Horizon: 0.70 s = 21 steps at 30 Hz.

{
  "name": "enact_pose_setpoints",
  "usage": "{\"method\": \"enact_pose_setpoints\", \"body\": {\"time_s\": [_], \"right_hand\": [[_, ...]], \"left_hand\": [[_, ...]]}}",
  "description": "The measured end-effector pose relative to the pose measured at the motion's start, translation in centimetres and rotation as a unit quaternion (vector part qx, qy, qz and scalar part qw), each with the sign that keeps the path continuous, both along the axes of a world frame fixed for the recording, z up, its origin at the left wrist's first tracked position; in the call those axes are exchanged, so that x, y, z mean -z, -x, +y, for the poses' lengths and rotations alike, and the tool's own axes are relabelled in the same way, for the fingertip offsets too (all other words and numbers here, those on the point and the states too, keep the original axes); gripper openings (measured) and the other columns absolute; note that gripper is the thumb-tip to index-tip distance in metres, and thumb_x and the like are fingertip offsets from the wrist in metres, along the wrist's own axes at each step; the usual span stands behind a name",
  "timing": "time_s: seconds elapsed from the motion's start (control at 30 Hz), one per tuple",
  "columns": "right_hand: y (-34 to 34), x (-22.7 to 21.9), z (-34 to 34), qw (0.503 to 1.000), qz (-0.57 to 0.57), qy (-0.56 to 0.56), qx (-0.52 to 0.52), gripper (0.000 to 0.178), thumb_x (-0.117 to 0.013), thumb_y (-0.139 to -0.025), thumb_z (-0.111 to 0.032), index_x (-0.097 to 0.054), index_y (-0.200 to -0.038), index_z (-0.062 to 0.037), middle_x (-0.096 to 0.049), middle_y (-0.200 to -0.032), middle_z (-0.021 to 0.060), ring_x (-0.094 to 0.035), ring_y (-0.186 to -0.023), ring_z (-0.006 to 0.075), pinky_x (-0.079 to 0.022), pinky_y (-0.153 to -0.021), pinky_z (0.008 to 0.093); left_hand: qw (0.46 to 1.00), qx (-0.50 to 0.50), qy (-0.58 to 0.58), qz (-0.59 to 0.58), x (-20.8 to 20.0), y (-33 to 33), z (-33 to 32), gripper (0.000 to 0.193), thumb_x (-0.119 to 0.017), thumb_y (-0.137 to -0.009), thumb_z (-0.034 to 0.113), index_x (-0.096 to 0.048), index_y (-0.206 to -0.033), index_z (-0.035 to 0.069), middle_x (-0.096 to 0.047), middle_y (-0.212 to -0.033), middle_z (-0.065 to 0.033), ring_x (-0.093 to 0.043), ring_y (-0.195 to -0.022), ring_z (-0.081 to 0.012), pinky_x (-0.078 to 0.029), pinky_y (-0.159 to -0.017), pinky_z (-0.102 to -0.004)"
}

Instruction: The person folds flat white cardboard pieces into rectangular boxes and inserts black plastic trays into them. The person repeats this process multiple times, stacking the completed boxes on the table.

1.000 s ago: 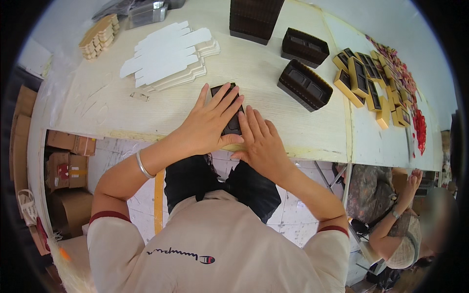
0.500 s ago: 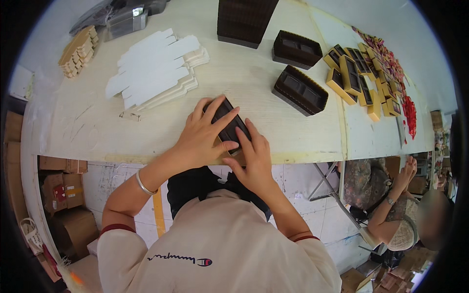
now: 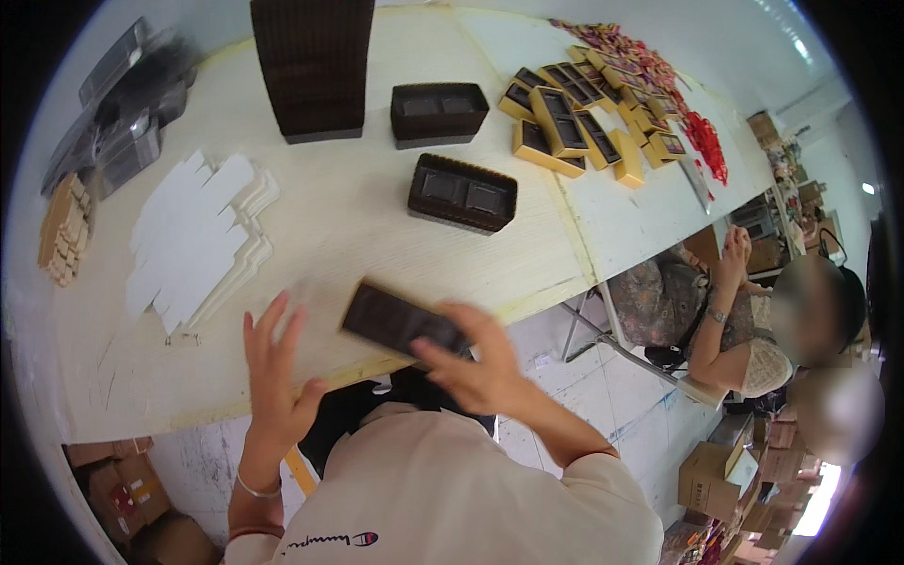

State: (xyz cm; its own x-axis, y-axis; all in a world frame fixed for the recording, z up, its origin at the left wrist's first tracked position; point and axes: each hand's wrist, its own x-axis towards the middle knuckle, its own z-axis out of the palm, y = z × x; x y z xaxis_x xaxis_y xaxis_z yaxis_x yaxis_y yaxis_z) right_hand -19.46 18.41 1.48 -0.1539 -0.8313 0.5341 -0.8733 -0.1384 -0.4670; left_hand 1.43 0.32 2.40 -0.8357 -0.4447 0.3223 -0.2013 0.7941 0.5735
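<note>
your right hand (image 3: 482,365) grips one end of a dark tray (image 3: 379,315), while your left hand (image 3: 275,377), empty, fingers spread, hangs near white cardboard blanks (image 3: 193,235).

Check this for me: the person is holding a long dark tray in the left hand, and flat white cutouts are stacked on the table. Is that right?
Not quite: the head view shows the long dark tray in the right hand; the left hand is open. The flat white cutouts are indeed stacked on the table.
</note>
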Motion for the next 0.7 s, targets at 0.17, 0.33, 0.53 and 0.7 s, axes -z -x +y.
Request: {"method": "enact_pose_setpoints", "body": {"time_s": [0.17,0.33,0.53,0.7], "right_hand": [[15.7,-3.9,1.6,0.949,0.124,0.081,0.279,0.042,-0.068,-0.081,-0.010,-0.060,-0.122,-0.0075,-0.052,-0.126,0.0234,-0.053,-0.113,0.0404,-0.043,-0.095,0.0454],[29.7,-4.1,-1.9,0.945,0.085,0.013,0.316,0.050,-0.064,-0.090,-0.031,-0.052,-0.134,-0.0113,-0.047,-0.134,0.0227,-0.046,-0.125,0.0382,-0.039,-0.102,0.0429],[16.0,-7.4,-7.1,0.984,0.076,0.105,0.122,0.039,-0.068,-0.085,-0.010,-0.059,-0.122,-0.0028,-0.054,-0.128,0.0182,-0.052,-0.119,0.0332,-0.041,-0.100,0.0386],[3.7,-6.8,-12.6,0.990,0.097,-0.008,-0.103,0.039,-0.071,-0.079,-0.009,-0.061,-0.116,-0.0030,-0.055,-0.127,0.0172,-0.053,-0.116,0.0362,-0.044,-0.097,0.0412]], "left_hand": [[0.925,0.139,-0.311,0.166,-4.9,-0.2,1.3,0.067,-0.048,-0.091,0.060,-0.060,-0.114,-0.003,-0.061,-0.116,-0.0182,-0.057,-0.107,-0.0338,-0.045,-0.093,-0.0416],[0.756,0.434,-0.364,0.330,-10.9,0.7,0.9,0.057,-0.048,-0.095,0.054,-0.068,-0.087,0.001,-0.066,-0.094,-0.0155,-0.059,-0.083,-0.0292,-0.047,-0.072,-0.0385],[0.632,0.531,-0.441,0.353,-16.8,-1.2,1.6,0.042,-0.049,-0.098,0.042,-0.062,-0.069,0.016,-0.066,-0.083,0.0009,-0.058,-0.074,-0.0146,-0.045,-0.062,-0.0284],[0.640,0.501,-0.447,0.372,-16.6,-4.4,3.3,0.045,-0.044,-0.101,0.040,-0.060,-0.066,0.016,-0.064,-0.082,0.0018,-0.057,-0.070,-0.0144,-0.043,-0.061,-0.0266]]}}
